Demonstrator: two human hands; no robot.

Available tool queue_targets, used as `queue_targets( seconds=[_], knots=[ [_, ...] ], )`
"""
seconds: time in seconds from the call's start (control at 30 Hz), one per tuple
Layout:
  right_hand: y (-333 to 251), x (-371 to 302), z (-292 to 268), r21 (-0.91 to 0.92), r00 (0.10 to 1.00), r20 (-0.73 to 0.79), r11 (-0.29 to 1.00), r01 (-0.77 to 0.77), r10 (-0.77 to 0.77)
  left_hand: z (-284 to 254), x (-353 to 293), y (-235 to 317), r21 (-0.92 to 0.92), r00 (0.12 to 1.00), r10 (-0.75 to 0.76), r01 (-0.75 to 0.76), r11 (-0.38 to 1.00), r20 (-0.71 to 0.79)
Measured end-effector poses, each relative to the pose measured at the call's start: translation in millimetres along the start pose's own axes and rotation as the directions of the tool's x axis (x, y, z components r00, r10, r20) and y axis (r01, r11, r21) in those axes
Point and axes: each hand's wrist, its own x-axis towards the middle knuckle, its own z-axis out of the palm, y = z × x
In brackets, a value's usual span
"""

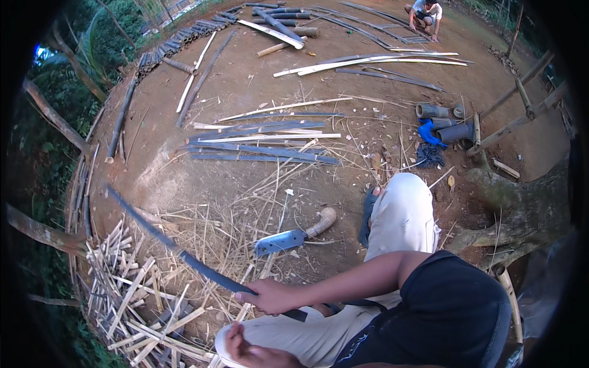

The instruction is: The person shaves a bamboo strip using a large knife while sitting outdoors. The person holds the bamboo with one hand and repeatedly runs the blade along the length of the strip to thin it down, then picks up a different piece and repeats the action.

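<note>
A long dark bamboo strip [205, 268] slants across the lower left. My right hand [271, 297] is closed around it near its lower end, a short piece sticking out past the hand. Close below, over my bent left knee, my left hand [257, 354] has its fingers loosely curled and apart, with nothing visible in them. On the ground beyond the right hand lies a wide-bladed machete [281, 242] with a curved wooden handle, resting beside bamboo shavings [245, 214].
Split bamboo strips [264, 146] lie ahead; more strips [368, 61] and poles [282, 21] lie farther off. Cut bamboo pieces [132, 294] heap at lower left. Bamboo tubes [455, 133] and a blue cloth [431, 134] sit right, near a tree trunk [527, 208]. Another person [425, 15] crouches far off.
</note>
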Motion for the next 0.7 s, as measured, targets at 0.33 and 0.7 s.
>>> queue_targets(
  seconds=[0.33,0.7],
  knots=[
    [9,22,71,0.818,0.941,0.209,0.479,-0.318,0.267,17,-8,-18,-0.497,0.927,0.171,-0.327,0.804,-0.333],
    [-100,-3,124,0.582,0.908,0.417,0.780,-0.228,-0.045,-37,145,47,-0.204,0.837,0.218,-0.359,0.911,-0.503]
  ],
)
